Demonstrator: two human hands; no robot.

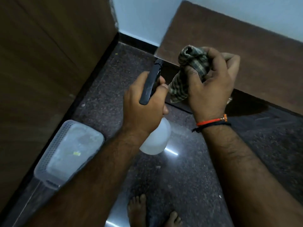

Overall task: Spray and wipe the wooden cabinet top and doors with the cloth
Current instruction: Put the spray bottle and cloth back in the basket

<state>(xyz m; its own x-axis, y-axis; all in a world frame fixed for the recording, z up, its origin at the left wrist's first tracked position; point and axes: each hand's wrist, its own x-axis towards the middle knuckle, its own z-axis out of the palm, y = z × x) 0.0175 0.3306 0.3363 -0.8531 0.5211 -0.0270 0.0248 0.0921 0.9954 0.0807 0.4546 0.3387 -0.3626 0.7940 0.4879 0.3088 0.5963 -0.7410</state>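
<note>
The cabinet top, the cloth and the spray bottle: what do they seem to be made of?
Cabinet top: brown wood or wood-look laminate, faint grain, matte. Cloth: soft woven fabric, checked, crumpled into folds. Spray bottle: translucent white plastic body with a dark, probably plastic, trigger head.

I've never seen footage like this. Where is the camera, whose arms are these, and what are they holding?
There is no machine here: a person wears one camera on the head, looking down at their own arms. The left hand grips a spray bottle with a dark trigger head, pointing toward the wooden cabinet top. The right hand holds a bunched checked cloth above that top's edge. A pale perforated plastic basket sits on the speckled floor, and bare feet show below.
</note>
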